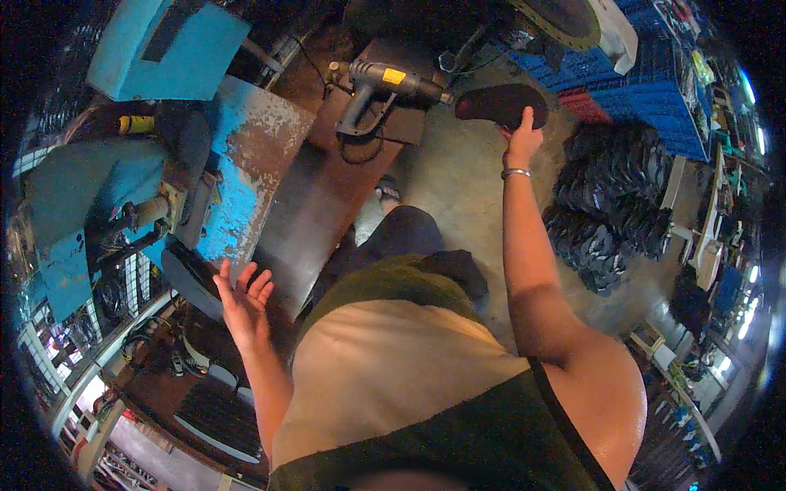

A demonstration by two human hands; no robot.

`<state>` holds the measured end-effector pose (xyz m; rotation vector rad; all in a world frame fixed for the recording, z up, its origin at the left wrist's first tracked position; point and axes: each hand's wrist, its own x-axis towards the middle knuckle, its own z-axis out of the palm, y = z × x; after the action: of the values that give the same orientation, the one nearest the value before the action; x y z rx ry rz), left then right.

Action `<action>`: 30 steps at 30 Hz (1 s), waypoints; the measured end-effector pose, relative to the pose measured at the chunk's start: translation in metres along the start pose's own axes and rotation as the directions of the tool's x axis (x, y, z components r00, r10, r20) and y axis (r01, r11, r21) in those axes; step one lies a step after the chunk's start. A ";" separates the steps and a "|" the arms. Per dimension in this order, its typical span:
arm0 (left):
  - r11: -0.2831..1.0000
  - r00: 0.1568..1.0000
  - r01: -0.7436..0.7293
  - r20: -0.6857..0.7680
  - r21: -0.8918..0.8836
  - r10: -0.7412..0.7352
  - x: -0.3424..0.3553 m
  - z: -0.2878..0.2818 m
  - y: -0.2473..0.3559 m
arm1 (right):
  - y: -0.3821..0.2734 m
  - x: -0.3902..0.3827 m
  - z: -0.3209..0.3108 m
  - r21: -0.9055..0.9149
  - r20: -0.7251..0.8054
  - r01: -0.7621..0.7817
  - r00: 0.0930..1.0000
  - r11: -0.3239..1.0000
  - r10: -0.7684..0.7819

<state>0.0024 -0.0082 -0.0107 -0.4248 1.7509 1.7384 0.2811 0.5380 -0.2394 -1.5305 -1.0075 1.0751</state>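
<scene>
My right hand [524,141], with a bracelet at the wrist, grips the heel end of a dark shoe sole [495,105] out in front of me. The sole's other end lies close to the nozzle of a grey heat gun [381,92], which rests on a brown bench with its cord looped below the handle. On the left, my left hand [246,307] has its palm turned up and its fingers apart, with nothing in it. Right beside its fingertips is a dark, rounded, sole-like piece [192,274]; whether they touch I cannot tell.
A large pile of dark soles [606,192] lies on the floor to the right, beside blue crates [655,90]. Worn blue machinery [168,53] and a paint-chipped blue panel [262,131] stand at the left. More dark pieces [217,417] lie at the lower left.
</scene>
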 end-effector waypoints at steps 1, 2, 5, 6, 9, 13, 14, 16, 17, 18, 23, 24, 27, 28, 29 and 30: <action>1.000 0.999 0.017 -0.034 -0.017 -0.018 -0.001 -0.001 -0.004 | -0.003 0.001 -0.001 0.043 0.031 0.035 0.999 0.998 -0.036; 1.000 1.000 0.023 -0.003 -0.021 -0.023 -0.001 -0.001 -0.008 | -0.005 -0.001 -0.001 0.097 0.053 -0.020 0.999 0.995 0.015; 0.999 0.999 0.048 0.008 -0.023 -0.048 -0.001 0.000 -0.018 | -0.006 -0.012 0.011 0.082 0.108 -0.115 0.989 0.990 0.106; 0.999 0.999 0.049 0.013 -0.012 -0.048 -0.001 0.000 -0.020 | -0.004 -0.015 0.017 0.047 0.119 -0.144 0.983 0.989 0.137; 1.000 0.999 0.029 0.023 0.004 -0.029 0.000 -0.003 -0.019 | 0.006 -0.023 0.031 0.083 0.203 -0.196 0.963 0.977 0.176; 1.000 1.000 -0.012 -0.007 -0.006 0.011 0.004 -0.014 -0.012 | 0.021 -0.015 0.032 -0.033 0.147 -0.136 0.979 0.990 0.139; 0.999 0.999 -0.026 -0.028 -0.019 0.025 0.006 -0.017 -0.011 | 0.022 -0.011 0.030 -0.063 0.138 -0.075 0.987 0.995 0.083; 1.000 1.000 -0.013 -0.029 -0.025 0.012 0.012 -0.024 -0.010 | 0.018 -0.004 0.021 -0.162 0.100 0.038 0.995 0.986 -0.022; 0.999 0.997 -0.001 -0.075 -0.037 -0.002 0.016 -0.027 -0.010 | 0.010 -0.002 0.007 -0.229 0.074 0.087 0.995 0.969 -0.072; 0.999 0.999 -0.034 -0.029 0.010 0.034 0.022 -0.031 -0.010 | 0.003 -0.002 0.004 -0.295 0.090 0.166 0.985 0.941 -0.145; 0.784 0.933 -0.304 0.002 0.541 0.360 0.081 -0.038 -0.005 | -0.065 -0.016 -0.023 -0.692 0.386 0.592 0.787 0.413 -0.481; 0.722 0.908 -0.359 0.041 0.591 0.417 0.096 -0.034 -0.004 | -0.080 -0.021 -0.022 -0.666 0.413 0.644 0.739 0.377 -0.533; 0.257 0.741 -0.517 0.277 0.816 0.611 0.150 -0.009 0.007 | -0.117 -0.044 0.007 -0.328 0.304 0.512 0.853 0.794 -0.424; 0.186 0.732 -0.533 0.340 0.825 0.590 0.171 0.001 0.016 | -0.130 -0.056 0.026 -0.145 0.309 0.380 0.895 0.914 -0.323; 0.098 0.680 -0.560 0.389 0.823 0.621 0.188 0.011 0.025 | -0.140 -0.074 0.034 -0.098 0.381 0.327 0.885 0.940 -0.268; 0.023 0.666 -0.558 0.431 0.830 0.609 0.207 0.021 0.034 | -0.148 -0.097 0.044 -0.106 0.468 0.362 0.840 0.926 -0.275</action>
<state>-0.1703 0.0567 -0.1135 0.9821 2.8382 0.6739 0.1994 0.4839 -0.0860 -1.2163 -1.6666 1.1336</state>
